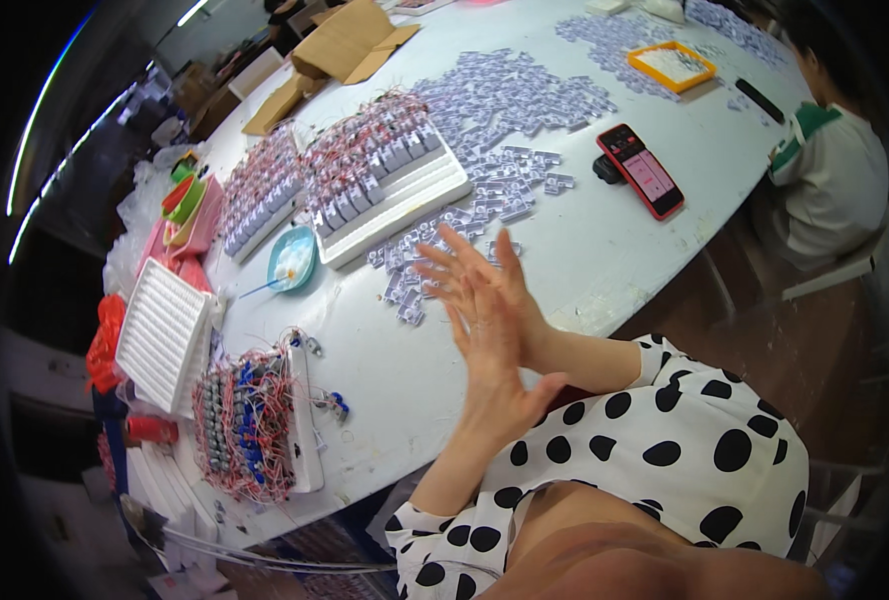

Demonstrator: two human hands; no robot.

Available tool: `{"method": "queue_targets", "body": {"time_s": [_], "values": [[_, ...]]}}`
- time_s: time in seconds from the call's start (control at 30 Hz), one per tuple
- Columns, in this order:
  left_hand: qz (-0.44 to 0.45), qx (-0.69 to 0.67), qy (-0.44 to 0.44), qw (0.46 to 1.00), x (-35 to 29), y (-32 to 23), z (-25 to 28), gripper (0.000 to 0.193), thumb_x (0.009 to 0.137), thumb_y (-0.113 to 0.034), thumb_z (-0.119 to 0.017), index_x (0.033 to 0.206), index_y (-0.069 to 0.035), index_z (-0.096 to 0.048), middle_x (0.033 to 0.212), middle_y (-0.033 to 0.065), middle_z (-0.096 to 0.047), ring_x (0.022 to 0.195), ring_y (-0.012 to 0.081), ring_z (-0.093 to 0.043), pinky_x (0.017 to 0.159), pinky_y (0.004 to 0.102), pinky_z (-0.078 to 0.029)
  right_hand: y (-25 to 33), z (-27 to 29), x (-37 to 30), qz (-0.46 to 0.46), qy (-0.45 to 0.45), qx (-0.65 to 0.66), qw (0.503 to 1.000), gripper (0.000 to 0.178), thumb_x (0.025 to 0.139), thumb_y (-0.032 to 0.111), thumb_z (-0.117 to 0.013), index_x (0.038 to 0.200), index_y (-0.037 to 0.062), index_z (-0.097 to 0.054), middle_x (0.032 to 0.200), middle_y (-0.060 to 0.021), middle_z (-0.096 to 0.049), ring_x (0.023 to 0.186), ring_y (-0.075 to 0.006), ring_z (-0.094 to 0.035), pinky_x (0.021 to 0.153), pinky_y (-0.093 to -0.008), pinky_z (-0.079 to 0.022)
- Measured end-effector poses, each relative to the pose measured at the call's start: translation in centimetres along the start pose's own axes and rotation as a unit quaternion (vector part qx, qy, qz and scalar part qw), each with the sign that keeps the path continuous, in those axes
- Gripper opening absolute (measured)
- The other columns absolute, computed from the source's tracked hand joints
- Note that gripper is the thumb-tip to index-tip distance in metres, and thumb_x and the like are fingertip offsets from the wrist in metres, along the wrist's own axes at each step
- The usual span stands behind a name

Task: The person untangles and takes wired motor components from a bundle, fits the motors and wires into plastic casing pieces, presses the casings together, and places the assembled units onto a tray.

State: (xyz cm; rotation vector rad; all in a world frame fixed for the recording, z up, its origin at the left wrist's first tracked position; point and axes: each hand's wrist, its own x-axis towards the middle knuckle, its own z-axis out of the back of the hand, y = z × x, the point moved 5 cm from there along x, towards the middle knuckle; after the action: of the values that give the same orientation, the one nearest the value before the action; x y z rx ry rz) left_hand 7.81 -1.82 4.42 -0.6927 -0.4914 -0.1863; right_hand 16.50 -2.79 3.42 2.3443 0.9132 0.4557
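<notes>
My left hand (492, 372) and my right hand (521, 300) overlap over the near side of the table, the left in front of the right. They look to be touching at the palms or fingers. Both have their fingers stretched out and thumbs apart, and no object shows in either. Part of the right palm is hidden behind the left fingers. Just beyond the fingertips lie many small pale-lilac plastic housings (513, 184), loose on the white table (385, 320). A white foam tray (405, 215) behind them carries rows of similar pale pieces with red and white wires.
At left sit a foam tray of wired small motors (250, 425), an empty ridged tray (165, 325) and a blue dish (293, 258) of white paste. A red-cased phone (642, 172) stands right, near an orange-rimmed tray (672, 66). Another person (830, 170) sits far right.
</notes>
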Motion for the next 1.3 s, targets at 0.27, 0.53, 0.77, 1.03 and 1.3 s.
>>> {"method": "queue_targets", "body": {"time_s": [0.27, 0.53, 0.77, 1.03, 1.3], "values": [[-0.038, -0.049, -0.002, 0.998, -1.2, -1.7, -1.0, 0.123, 0.084, -0.074, -0.057, 0.158, 0.005, 0.002, 0.157, 0.0323, -0.027, 0.149, 0.0449, -0.025, 0.12, 0.055, -0.016, 4.1, -0.6, -0.3, 0.099, 0.009, -0.036, 0.994, 0.077, 0.104, 0.063, -0.023, 0.16, 0.0107, -0.017, 0.157, -0.0177, -0.035, 0.14, -0.0305, -0.04, 0.12, -0.0444, -0.028], [0.101, -0.573, -0.104, 0.807, 0.6, 1.4, 2.5, 0.1, 0.095, -0.073, -0.034, 0.16, -0.005, -0.002, 0.156, 0.0328, -0.028, 0.149, 0.041, -0.025, 0.124, 0.0502, -0.011, 10.0, 2.8, 4.0, 0.035, 0.122, 0.253, 0.959, 0.093, 0.098, 0.072, -0.013, 0.159, 0.0022, -0.005, 0.163, -0.0232, -0.015, 0.15, -0.0395, -0.018, 0.125, -0.0541, -0.013], [0.176, -0.681, -0.122, 0.7, -0.2, 2.8, 2.0, 0.082, 0.101, -0.058, -0.038, 0.161, -0.009, -0.009, 0.158, 0.0306, -0.026, 0.148, 0.0427, -0.028, 0.123, 0.0509, -0.018, 9.0, 1.3, 3.3, -0.003, 0.246, 0.371, 0.895, 0.102, 0.093, 0.08, -0.015, 0.159, 0.0035, -0.004, 0.162, -0.0228, -0.019, 0.15, -0.0428, -0.018, 0.124, -0.0558, -0.017], [0.206, -0.624, -0.078, 0.75, 1.3, 2.1, -0.4, 0.083, 0.096, -0.027, -0.06, 0.159, -0.006, -0.011, 0.156, 0.0286, -0.03, 0.143, 0.0425, -0.037, 0.12, 0.0522, -0.029, 6.8, -0.7, 2.4, -0.006, 0.162, 0.272, 0.949, 0.097, 0.094, 0.077, -0.009, 0.159, 0.0043, -0.015, 0.164, -0.022, -0.014, 0.152, -0.0419, -0.01, 0.126, -0.055, -0.011], [0.24, -0.586, -0.207, 0.746, 1.4, 3.6, 1.5, 0.065, 0.1, -0.019, -0.062, 0.152, -0.001, -0.028, 0.139, 0.018, -0.052, 0.129, 0.0274, -0.054, 0.105, 0.0374, -0.048, 0.5, -4.2, -0.8, -0.066, 0.173, 0.139, 0.973, 0.096, 0.094, 0.079, -0.013, 0.16, 0.0099, -0.015, 0.162, -0.0195, -0.023, 0.149, -0.036, -0.024, 0.124, -0.0471, -0.017]]}}
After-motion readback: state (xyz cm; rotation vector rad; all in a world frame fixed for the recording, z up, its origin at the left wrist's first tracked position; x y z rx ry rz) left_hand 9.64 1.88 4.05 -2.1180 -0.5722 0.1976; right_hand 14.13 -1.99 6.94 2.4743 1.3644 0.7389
